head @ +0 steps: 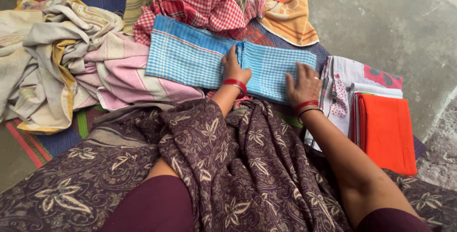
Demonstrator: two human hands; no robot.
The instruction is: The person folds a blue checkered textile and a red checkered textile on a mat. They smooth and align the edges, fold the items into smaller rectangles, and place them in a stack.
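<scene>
While a heap of crumpled cloths (pixel 71 55) is lying beside it on the mat (pixel 57 141), the blue checked cloth (pixel 190 55) is lying flat, half folded. Left hand (pixel 234 67) is pressing its crease with fingers together; right hand (pixel 303 85) is flattening it with fingers spread.

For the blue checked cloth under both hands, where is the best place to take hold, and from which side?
Probably the two short ends of the blue checked cloth. It lies flat as a long folded strip, pressed at the middle crease by the left hand and on its right half by the right hand. Coming in from either side, pinching each end edge, should keep the fold intact.
</scene>
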